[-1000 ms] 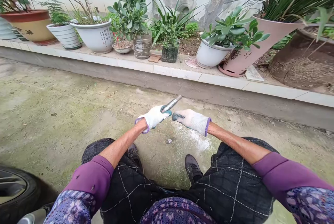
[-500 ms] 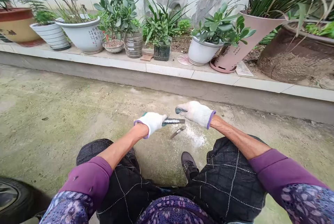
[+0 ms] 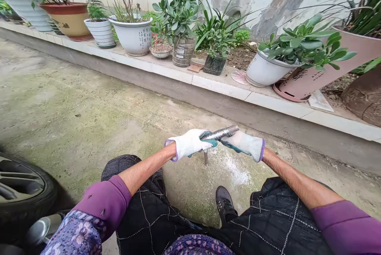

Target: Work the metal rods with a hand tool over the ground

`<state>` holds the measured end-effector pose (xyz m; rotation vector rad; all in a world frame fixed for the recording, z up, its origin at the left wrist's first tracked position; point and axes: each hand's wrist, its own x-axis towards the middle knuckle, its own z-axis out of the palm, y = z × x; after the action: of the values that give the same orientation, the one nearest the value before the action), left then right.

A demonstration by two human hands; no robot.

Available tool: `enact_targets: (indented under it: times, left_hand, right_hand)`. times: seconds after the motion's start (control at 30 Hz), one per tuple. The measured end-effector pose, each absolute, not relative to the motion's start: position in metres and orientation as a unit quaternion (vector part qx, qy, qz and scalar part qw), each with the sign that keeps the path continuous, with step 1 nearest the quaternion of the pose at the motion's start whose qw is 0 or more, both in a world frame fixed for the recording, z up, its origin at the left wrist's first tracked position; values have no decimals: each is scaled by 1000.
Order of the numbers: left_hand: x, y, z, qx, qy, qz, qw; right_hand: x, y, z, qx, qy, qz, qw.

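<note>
My left hand (image 3: 198,142), in a white knit glove with green-coated fingers, grips one end of a short metal rod (image 3: 224,132). The rod is dull grey-brown at its far end, with a bright silvery, ridged stretch along it. My right hand (image 3: 245,144), gloved alike, is closed with its fingers just under the rod's far half. Whether those fingers hold anything is hidden. Below both hands a second dull rod (image 3: 206,158) shows partly; I cannot tell if it stands or lies. White powder (image 3: 236,171) is scattered on the ground near it.
A low tiled ledge (image 3: 218,89) runs across ahead, bearing several potted plants, including a white pot (image 3: 268,69) and a pink pot (image 3: 327,70). A car wheel (image 3: 22,183) is close by at left. My shoe (image 3: 225,203) rests on the mossy concrete.
My right hand has come down to the rod, from a spot slightly apart from it. The rod now tilts up to the right. The view has turned, shifting the pots rightward.
</note>
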<state>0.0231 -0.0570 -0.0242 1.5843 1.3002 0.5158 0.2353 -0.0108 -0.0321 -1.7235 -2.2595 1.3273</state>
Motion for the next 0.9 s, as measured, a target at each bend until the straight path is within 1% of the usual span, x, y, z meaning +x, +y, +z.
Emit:
enact_targets:
  times: [0.07, 0.13, 0.2, 0.37, 0.5, 0.57, 0.63, 0.73, 0.8, 0.9]
  left_hand:
    - [24, -52, -27, 646, 515, 209, 524]
    - [24, -47, -31, 638, 507, 199, 544]
    - [25, -42, -37, 646, 520, 180, 529]
    - [27, -29, -55, 713, 548, 136, 417]
    - [32, -29, -72, 803, 528, 4, 276]
    - [36, -38, -78, 825, 503, -37, 257]
    - [42, -50, -80, 843, 460, -37, 275]
    - [47, -65, -76, 847, 426, -10, 317]
    - [46, -69, -68, 810, 431, 32, 396]
    - [39, -71, -51, 687, 458, 123, 551]
  right_hand:
    - [231, -12, -38, -535, -750, 390, 8]
    - [230, -12, -45, -481, -796, 367, 27]
    - [230, -14, -51, -450, -823, 344, 33]
    - [237, -25, -49, -420, -859, 293, -28]
    - [247, -28, -44, -410, -869, 267, -69]
    - [254, -23, -46, -419, -871, 248, -68]
    - [262, -13, -48, -423, -871, 246, -43]
    - [271, 1, -53, -432, -854, 290, -7]
    - [272, 6, -55, -449, -827, 337, -3]
    - [264, 6, -57, -497, -772, 396, -15]
